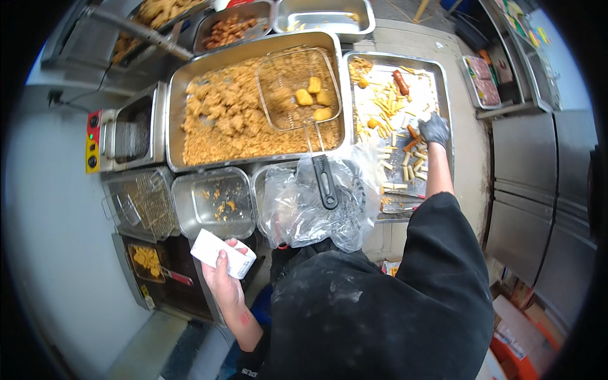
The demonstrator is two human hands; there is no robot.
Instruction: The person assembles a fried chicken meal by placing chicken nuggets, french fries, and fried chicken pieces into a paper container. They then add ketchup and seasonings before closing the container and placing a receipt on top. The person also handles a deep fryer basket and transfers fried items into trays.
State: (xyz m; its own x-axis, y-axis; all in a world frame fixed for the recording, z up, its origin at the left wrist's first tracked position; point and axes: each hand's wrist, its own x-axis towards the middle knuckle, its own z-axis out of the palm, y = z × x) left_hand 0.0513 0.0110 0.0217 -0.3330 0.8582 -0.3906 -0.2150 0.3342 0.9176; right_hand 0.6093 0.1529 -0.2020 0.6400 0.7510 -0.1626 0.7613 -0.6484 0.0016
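Observation:
My left hand (223,278) is bare and holds a small white paper box (223,253) low in front of me, beside the counter's edge. My right hand (434,130) wears a black glove and reaches out over the metal tray (443,82) on the right, fingers closed down among fries and small sausage pieces (411,142); whether it grips one I cannot tell. A wire fry basket (297,88) with several golden nuggets rests on the big pan of breaded crumbs (221,120), its black handle (324,180) pointing toward me.
A crumpled clear plastic bag (316,202) lies over a container near me. An empty steel pan (212,202) with scraps sits to its left, then a small electric fryer (123,133). Pans of fried food stand at the back. Steel cabinets (538,190) are on the right.

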